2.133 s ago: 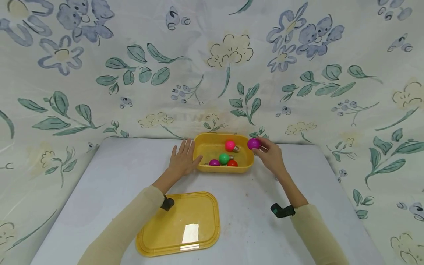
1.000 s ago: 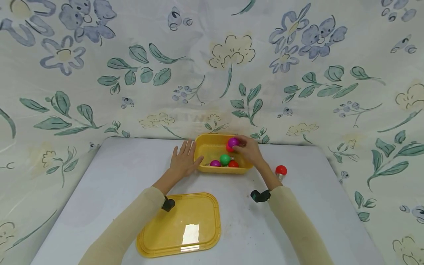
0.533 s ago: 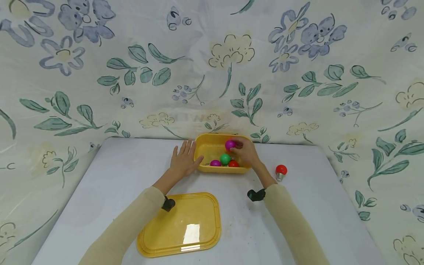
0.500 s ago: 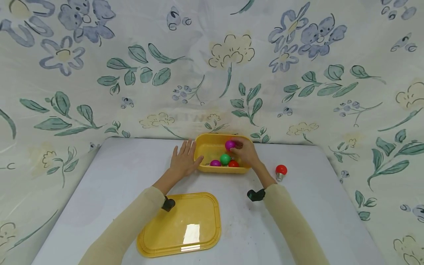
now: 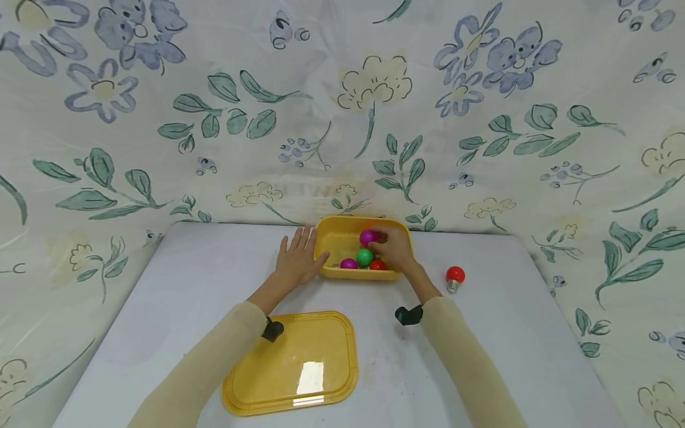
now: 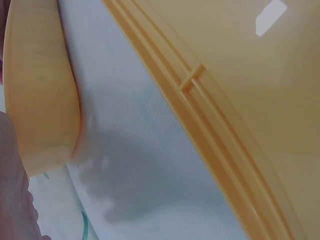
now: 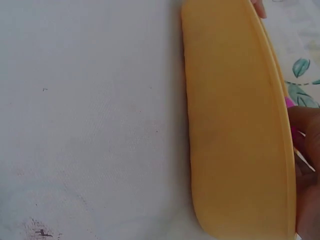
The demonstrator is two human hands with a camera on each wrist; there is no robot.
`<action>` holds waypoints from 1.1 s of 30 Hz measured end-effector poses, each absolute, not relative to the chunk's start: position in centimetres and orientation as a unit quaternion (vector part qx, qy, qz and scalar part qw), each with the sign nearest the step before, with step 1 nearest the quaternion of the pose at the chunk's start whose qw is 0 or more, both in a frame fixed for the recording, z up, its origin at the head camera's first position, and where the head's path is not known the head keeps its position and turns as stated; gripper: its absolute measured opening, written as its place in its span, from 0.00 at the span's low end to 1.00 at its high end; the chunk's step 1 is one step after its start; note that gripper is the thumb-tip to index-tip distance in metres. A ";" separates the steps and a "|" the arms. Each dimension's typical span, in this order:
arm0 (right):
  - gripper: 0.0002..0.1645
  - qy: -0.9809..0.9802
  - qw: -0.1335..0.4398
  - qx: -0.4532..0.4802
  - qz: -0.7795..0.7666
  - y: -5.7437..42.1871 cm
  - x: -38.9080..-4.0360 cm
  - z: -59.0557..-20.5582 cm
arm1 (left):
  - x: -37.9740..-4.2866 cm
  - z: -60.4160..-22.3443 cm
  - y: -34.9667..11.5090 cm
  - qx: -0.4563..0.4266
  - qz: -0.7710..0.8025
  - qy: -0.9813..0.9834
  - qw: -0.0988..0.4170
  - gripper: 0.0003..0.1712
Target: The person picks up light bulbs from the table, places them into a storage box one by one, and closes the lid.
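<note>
My right hand (image 5: 395, 245) reaches into the yellow plastic box (image 5: 332, 238) and pinches a purple light bulb (image 5: 367, 238) by its base end, inside the rim. Below that bulb lie a green bulb (image 5: 365, 257), a red bulb (image 5: 377, 264) and another purple bulb (image 5: 349, 263). My left hand (image 5: 296, 260) is spread flat with its thumb at the box's left end. The right wrist view has the box's outer wall (image 7: 235, 120), with part of my right hand (image 7: 307, 145) past its rim.
On the white table (image 5: 428, 368), a red bulb with a silver base (image 5: 455, 275) lies right of the box. A flat yellow lid (image 5: 291, 362) rests in front, partly under my left forearm. A flowered cloth (image 5: 299, 131) hangs behind the table.
My right hand carried the purple bulb left from the box's right rim into the box, then slightly lower. The pink bulb there is now hidden. My left hand stayed put.
</note>
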State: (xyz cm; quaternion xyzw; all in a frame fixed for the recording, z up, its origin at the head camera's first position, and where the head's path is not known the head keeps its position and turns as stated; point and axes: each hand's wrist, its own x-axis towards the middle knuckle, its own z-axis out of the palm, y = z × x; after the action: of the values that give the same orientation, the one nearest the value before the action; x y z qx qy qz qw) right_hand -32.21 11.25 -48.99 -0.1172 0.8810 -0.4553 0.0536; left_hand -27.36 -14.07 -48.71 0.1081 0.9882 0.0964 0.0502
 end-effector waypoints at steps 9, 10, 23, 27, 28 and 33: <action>0.23 0.888 0.046 -0.125 -0.440 11.1 -32.0 -49.1 | -27.3 -48.8 -14.0 0.108 0.090 0.989 0.046 0.44; 0.23 0.888 0.046 -0.124 -0.440 11.1 -32.0 -49.1 | -27.3 -48.8 -14.0 0.108 0.088 0.989 0.046 0.44; 0.24 0.895 0.046 -0.115 -0.428 10.9 -32.2 -49.2 | -27.3 -48.8 -14.0 0.110 0.082 0.990 0.042 0.45; 0.24 0.903 0.043 -0.121 -0.410 10.9 -32.2 -49.3 | -27.3 -48.8 -14.0 0.109 0.084 0.990 0.040 0.44; 0.24 0.904 0.043 -0.122 -0.407 10.9 -32.2 -49.3 | -27.3 -48.9 -14.0 0.109 0.084 0.990 0.040 0.44; 0.23 0.906 0.046 -0.123 -0.401 10.9 -32.3 -49.2 | -27.3 -48.7 -14.0 0.109 0.085 0.990 0.039 0.44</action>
State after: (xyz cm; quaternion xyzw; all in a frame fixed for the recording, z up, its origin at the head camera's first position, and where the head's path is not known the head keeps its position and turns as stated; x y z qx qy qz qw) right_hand -32.34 10.86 -49.25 -0.1228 0.9065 -0.4014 0.0459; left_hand -27.34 -13.97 -48.75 0.1092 0.9896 0.0846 0.0394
